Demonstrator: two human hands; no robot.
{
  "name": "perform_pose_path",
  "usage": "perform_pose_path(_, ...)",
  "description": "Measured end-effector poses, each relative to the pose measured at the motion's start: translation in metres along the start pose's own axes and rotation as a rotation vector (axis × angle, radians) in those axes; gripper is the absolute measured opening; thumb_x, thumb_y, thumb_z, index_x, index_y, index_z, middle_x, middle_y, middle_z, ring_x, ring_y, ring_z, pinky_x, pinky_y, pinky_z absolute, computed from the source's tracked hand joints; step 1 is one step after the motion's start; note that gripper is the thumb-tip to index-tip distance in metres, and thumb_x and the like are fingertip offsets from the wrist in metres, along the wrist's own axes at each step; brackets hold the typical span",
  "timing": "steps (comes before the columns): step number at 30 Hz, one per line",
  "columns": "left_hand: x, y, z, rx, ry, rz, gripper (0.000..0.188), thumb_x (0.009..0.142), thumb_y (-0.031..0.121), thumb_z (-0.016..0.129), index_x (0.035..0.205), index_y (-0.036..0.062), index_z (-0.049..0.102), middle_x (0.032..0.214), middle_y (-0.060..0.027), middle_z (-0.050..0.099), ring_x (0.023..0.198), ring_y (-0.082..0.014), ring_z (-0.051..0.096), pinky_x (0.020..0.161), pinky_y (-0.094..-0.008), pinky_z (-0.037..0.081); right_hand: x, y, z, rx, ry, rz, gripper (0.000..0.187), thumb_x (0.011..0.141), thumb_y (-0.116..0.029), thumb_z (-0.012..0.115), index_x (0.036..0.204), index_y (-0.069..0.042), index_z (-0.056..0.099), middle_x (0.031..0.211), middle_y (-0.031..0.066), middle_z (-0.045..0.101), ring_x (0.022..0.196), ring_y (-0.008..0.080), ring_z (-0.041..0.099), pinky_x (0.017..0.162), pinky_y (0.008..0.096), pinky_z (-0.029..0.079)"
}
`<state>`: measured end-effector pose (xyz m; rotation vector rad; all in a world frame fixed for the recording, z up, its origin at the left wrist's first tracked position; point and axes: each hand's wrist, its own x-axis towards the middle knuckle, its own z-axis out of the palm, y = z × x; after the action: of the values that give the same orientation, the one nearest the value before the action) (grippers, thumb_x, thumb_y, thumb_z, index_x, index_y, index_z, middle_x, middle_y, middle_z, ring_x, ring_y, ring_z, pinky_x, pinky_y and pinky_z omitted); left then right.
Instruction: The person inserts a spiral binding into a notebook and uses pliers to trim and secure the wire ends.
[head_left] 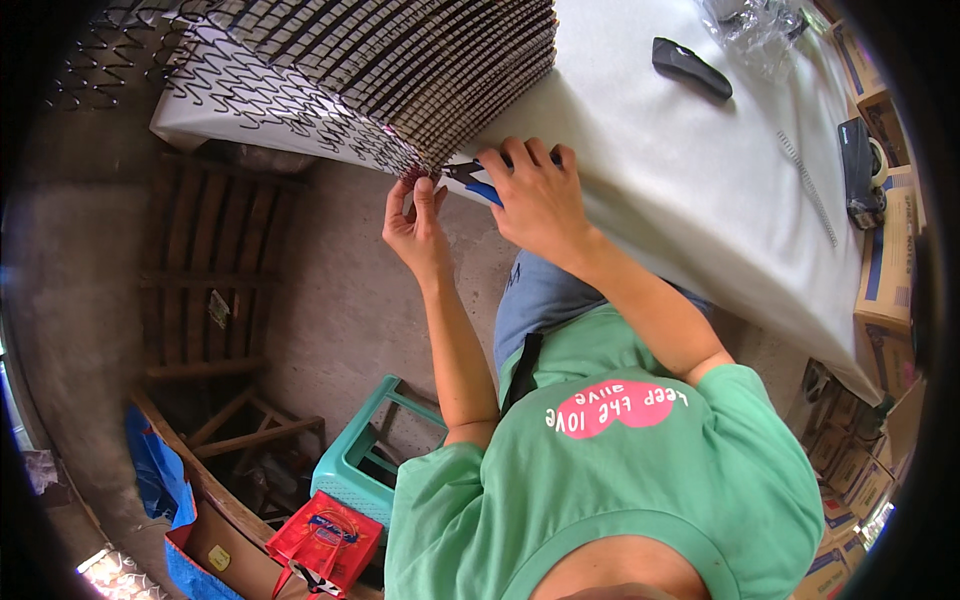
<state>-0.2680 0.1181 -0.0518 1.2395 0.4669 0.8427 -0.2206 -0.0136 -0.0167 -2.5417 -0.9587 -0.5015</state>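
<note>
A large stack bound with dark spiral coils [450,85], likely spiral notebooks, lies at the table's far left. Many loose wavy coil ends [270,100] stick out from its left side. At the near lower corner, my left hand [416,225] has thumb and fingers pinched on a dark reddish coil end [415,175]. My right hand [540,200] is closed around blue-handled pliers [483,188]. Their dark jaws point left, close to my left fingertips and the same corner. Whether the jaws touch a coil cannot be made out.
The white-covered table [620,140] carries a black elongated object [692,68], a thin loose coil [808,190], a tape dispenser [860,175] and clear plastic [755,35]. Cardboard boxes [885,260] line the right. A teal stool [350,450], red bag [325,540] and wooden chair [210,270] stand lower left.
</note>
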Motion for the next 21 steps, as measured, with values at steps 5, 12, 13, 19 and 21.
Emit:
perform_pose_path(5,-0.0013,-0.0037,0.0051,0.039,0.018,0.054,0.024,0.09,0.014,0.061,0.102,-0.0068,0.06,0.09,-0.0083,0.064,0.079,-0.0132,0.063,0.07,-0.027,0.055,0.0049,-0.0011,0.0003,0.01,-0.093,0.006,0.036,0.067,-0.017,0.07,0.101,-0.012,0.057,0.093,0.0064,0.057,0.088,0.0244,0.057,0.075,0.0438,0.042)
perform_pose_path(12,-0.0013,-0.005,0.0074,0.078,0.065,0.071,0.019,0.09,0.011,0.06,0.098,-0.0069,0.061,0.085,-0.0071,0.065,0.071,-0.0122,0.063,0.067,-0.0252,0.054,0.0058,0.0044,0.0073,0.124,-0.096,-0.013,0.034,0.068,-0.017,0.069,0.099,-0.01,0.057,0.085,0.0074,0.058,0.08,0.0269,0.06,0.071,0.0393,0.049)
perform_pose_path(13,-0.0011,-0.0042,0.0078,0.078,0.068,0.069,0.019,0.09,0.01,0.06,0.097,-0.0069,0.062,0.084,-0.0072,0.065,0.07,-0.0122,0.063,0.067,-0.0253,0.054,0.0046,0.0036,0.0069,0.118,-0.065,-0.012,0.033,0.068,-0.017,0.069,0.098,-0.01,0.058,0.084,0.0075,0.058,0.079,0.0268,0.06,0.07,0.0389,0.049)
perform_pose_path(19,0.0002,-0.0061,0.0062,0.076,0.055,0.075,0.019,0.09,0.011,0.06,0.095,-0.007,0.062,0.082,-0.0072,0.065,0.068,-0.0123,0.063,0.065,-0.0254,0.054,0.0067,0.0019,0.0077,0.149,-0.028,-0.021,0.018,0.07,-0.014,0.065,0.085,-0.005,0.059,0.081,0.0098,0.061,0.075,0.0268,0.061,0.067,0.039,0.048)
perform_pose_path(21,0.0004,-0.0036,0.0066,0.079,0.051,0.068,0.019,0.09,0.011,0.06,0.095,-0.0071,0.062,0.082,-0.0073,0.065,0.068,-0.0123,0.063,0.065,-0.0254,0.054,0.0068,0.0026,0.0078,0.16,-0.01,-0.034,0.016,0.07,-0.013,0.064,0.084,-0.005,0.059,0.081,0.0102,0.061,0.074,0.027,0.062,0.067,0.0386,0.049)
